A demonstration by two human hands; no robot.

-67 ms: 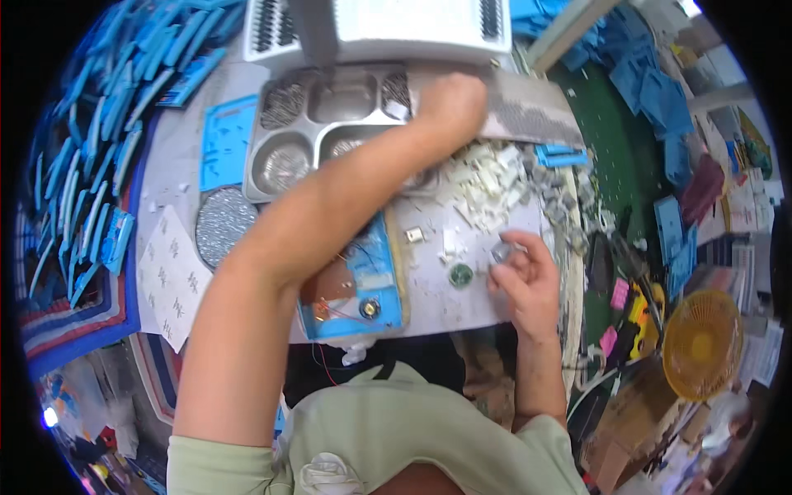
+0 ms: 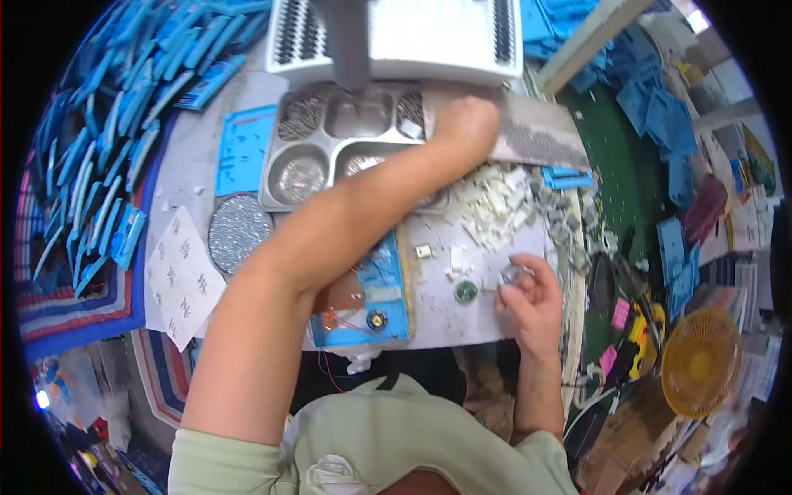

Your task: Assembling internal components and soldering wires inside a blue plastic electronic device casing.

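Note:
My left arm reaches across the metal compartment tray [image 2: 267, 198]. At its end my left hand [image 2: 469, 128] is closed in a fist over the pale board [image 2: 549, 124] with rows of small dark pieces; whatever its fingers hold is hidden. Lower right, my right hand [image 2: 535, 307] is closed, thumb and fingers pinching a small greyish piece [image 2: 511, 272] of unclear kind. Left of it on the table lie a round green part [image 2: 465, 291] and a small metal piece [image 2: 423, 251]. A blue panel [image 2: 396, 285] with thin wires and a round black part [image 2: 376, 319] lies under my left forearm.
White plastic pieces [image 2: 495, 202] are heaped beside the board, with grey pieces [image 2: 569, 227] at the table's right edge. A round dish of silvery bits [image 2: 239, 231] stands left. Blue panels [image 2: 107, 181] are stacked far left. A white box [image 2: 445, 49] stands behind the tray.
The whole view has shifted slightly, so things sit lower and a little to the right. Both hands keep nearly the same places over the table.

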